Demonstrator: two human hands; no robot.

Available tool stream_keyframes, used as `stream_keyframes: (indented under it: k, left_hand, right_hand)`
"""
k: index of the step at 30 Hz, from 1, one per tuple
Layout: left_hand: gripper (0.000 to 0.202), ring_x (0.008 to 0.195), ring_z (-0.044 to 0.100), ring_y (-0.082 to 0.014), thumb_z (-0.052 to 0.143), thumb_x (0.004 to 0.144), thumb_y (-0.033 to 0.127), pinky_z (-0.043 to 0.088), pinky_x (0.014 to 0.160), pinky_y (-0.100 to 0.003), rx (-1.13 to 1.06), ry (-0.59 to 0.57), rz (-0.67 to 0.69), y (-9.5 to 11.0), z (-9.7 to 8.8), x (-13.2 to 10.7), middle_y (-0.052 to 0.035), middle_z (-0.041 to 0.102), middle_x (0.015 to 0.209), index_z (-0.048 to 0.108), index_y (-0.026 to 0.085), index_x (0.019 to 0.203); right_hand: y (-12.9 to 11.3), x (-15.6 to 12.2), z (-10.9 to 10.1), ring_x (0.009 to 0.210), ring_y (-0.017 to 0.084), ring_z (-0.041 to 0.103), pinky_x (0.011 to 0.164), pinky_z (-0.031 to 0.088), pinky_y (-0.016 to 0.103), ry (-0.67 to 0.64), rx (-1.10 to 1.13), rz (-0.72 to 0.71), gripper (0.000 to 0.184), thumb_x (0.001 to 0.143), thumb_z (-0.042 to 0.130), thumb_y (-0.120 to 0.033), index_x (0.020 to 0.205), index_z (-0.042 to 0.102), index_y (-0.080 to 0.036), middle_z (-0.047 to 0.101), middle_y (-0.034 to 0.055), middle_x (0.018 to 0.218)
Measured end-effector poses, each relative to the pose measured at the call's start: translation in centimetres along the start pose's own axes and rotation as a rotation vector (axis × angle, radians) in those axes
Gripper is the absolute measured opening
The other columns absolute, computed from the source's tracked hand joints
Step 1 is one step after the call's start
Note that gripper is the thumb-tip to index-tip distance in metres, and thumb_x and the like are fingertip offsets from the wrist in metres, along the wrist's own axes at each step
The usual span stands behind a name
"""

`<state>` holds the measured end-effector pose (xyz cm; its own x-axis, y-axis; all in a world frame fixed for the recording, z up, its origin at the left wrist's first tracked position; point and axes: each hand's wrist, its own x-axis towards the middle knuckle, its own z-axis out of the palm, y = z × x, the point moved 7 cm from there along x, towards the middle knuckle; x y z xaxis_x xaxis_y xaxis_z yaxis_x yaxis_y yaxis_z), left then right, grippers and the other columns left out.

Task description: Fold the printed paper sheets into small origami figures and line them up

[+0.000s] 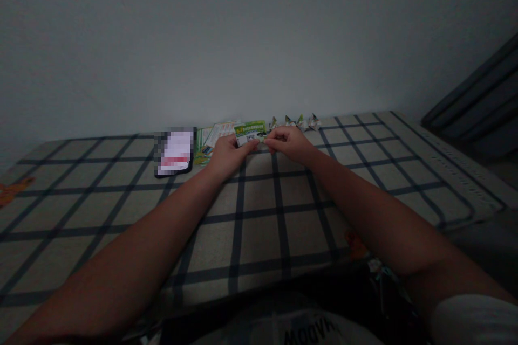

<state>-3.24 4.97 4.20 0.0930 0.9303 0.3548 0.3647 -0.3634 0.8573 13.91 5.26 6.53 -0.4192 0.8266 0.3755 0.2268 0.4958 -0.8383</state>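
Between my two hands is a green and white printed paper (pixel 250 128), its face with dark print turned toward me. My left hand (pixel 231 153) pinches its lower left part, the thumb lying across the front. At the paper's lower right edge, the fingers of my right hand (pixel 289 141) are pinched together on it. More printed green and white leaflets (pixel 208 140) lie on the cloth just left of my left hand. Beyond my right hand stand several small folded paper shapes (pixel 301 122) in a row, with pointed tops.
A phone (pixel 176 152) with a lit, blurred screen lies left of the leaflets. The checked cloth (pixel 259 232) covers the table up to the pale wall (pixel 259 38). Dark draped fabric (pixel 481 91) is at the far right.
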Motion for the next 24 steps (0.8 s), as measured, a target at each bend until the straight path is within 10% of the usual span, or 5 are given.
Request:
stream_keyframes:
  k: [19,24]
  left_hand:
    - [0.043,0.047,0.038,-0.0104,0.067,0.084,0.057,0.024,0.047,-0.026,-0.078,-0.092,-0.019,0.4,0.3,-0.2,0.0018,0.049,0.052,0.068,0.018,0.066]
    - [0.043,0.045,0.036,-0.01,0.067,0.083,0.055,0.024,0.046,-0.025,0.012,-0.191,-0.008,1.1,1.1,-0.8,0.003,0.045,0.048,0.066,0.018,0.061]
  right_hand:
    - [2.8,0.3,0.6,0.057,0.012,0.058,0.051,0.049,0.024,-0.048,0.322,0.239,0.033,0.081,0.064,-0.053,0.084,0.06,-0.02,0.061,-0.0011,0.067]
    - [1.5,0.4,-0.4,0.064,0.012,0.054,0.054,0.044,0.023,0.067,0.145,0.094,0.036,0.076,0.071,-0.053,0.083,0.065,-0.018,0.062,0.0,0.072]
